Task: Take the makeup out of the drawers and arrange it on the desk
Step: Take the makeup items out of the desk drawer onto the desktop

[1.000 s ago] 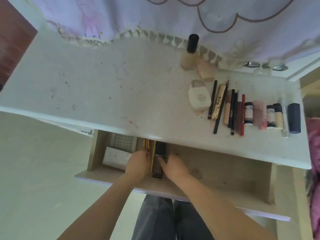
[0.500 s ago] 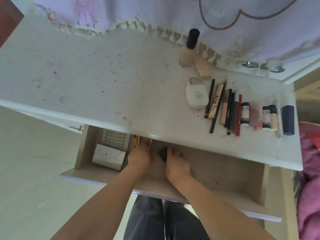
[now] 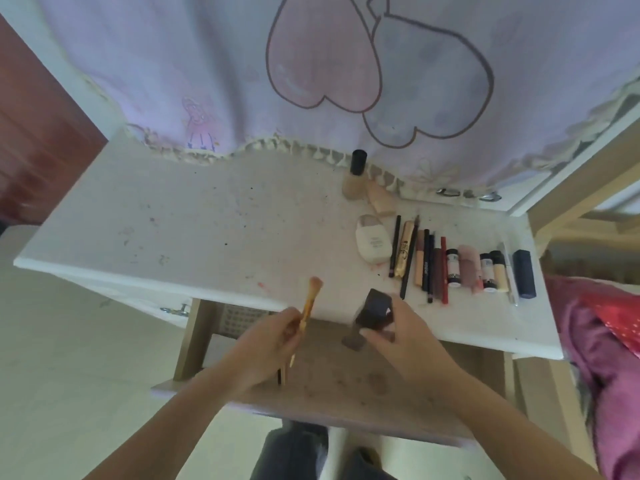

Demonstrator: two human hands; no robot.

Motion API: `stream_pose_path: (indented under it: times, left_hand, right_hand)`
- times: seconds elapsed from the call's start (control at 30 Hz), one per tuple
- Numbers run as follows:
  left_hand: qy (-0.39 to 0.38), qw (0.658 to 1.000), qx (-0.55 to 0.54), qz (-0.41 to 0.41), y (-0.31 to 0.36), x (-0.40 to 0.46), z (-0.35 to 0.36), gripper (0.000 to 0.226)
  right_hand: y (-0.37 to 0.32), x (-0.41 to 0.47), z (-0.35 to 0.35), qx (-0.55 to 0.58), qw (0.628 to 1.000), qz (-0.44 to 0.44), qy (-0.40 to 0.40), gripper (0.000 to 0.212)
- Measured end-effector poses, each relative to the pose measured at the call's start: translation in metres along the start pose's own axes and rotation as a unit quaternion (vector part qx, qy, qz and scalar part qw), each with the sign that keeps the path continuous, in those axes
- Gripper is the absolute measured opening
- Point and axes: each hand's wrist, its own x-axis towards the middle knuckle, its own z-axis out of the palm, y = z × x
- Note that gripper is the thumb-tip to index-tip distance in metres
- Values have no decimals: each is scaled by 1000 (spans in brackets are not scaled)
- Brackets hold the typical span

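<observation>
My left hand (image 3: 268,344) grips a gold-handled makeup brush (image 3: 309,301) with a pink tip, raised over the desk's front edge; more thin gold sticks poke out below the fist. My right hand (image 3: 403,336) holds a dark square compact (image 3: 374,311) just above the open wooden drawer (image 3: 346,386). On the white desk (image 3: 207,233), to the right, lies a row of makeup: a white bottle (image 3: 373,244), several pencils and tubes (image 3: 429,261), small jars, and a dark blue lipstick (image 3: 524,273). A foundation bottle (image 3: 355,176) with a black cap stands at the back.
A plastic basket (image 3: 239,315) sits in the drawer's left end under the desk edge. A lilac cloth (image 3: 311,81) with heart prints hangs behind the desk. Pink fabric (image 3: 602,344) lies to the right, a dark red door (image 3: 38,133) to the left.
Both hands have come up out of the drawer: the left now carries the brush, the right the dark compact. The camera has tilted upward, showing more of the cloth.
</observation>
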Motion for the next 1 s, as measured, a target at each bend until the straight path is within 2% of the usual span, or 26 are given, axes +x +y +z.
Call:
stream_pose_path:
  times: [0.1, 0.2, 0.3, 0.43, 0.53, 0.57, 0.73, 0.77, 0.87, 0.93, 1.0]
  left_hand:
    - [59, 998, -30, -1, 20, 44, -41, 11]
    - [75, 996, -24, -49, 34, 112, -70, 21]
    - [30, 995, 2, -98, 37, 169, -79, 23]
    - [-55, 991, 58, -108, 37, 206, -72, 25]
    - [-101, 985, 106, -96, 36, 204, -57, 25]
    - [-105, 982, 133, -86, 35, 200, -52, 25]
    - [-85, 974, 210, -18, 38, 190, -40, 32]
    - [-85, 974, 211, -13, 39, 189, -41, 33]
    - [-92, 975, 203, -6, 36, 181, -44, 35]
    - [-88, 980, 180, 11, 28, 164, -49, 36]
    - [-81, 990, 113, 33, 12, 131, -52, 38]
  right_hand:
    - [-34, 51, -30, 61, 990, -32, 121, 38]
    - [-57, 119, -45, 80, 976, -26, 201, 35]
    - [-63, 176, -44, 53, 976, 22, 210, 30]
    - [-55, 214, -36, -30, 974, 91, 207, 42]
    - [-48, 216, -31, -27, 970, 103, 217, 28]
    - [-46, 216, -31, -22, 969, 102, 223, 22]
    - [-47, 217, -32, 5, 964, 118, 239, 21]
    - [-47, 216, -31, 16, 961, 125, 244, 24]
    - [-50, 201, -28, 51, 956, 153, 246, 53]
    - [-56, 178, -25, 26, 954, 121, 273, 55]
    - [-65, 143, -14, 1, 950, 52, 308, 39]
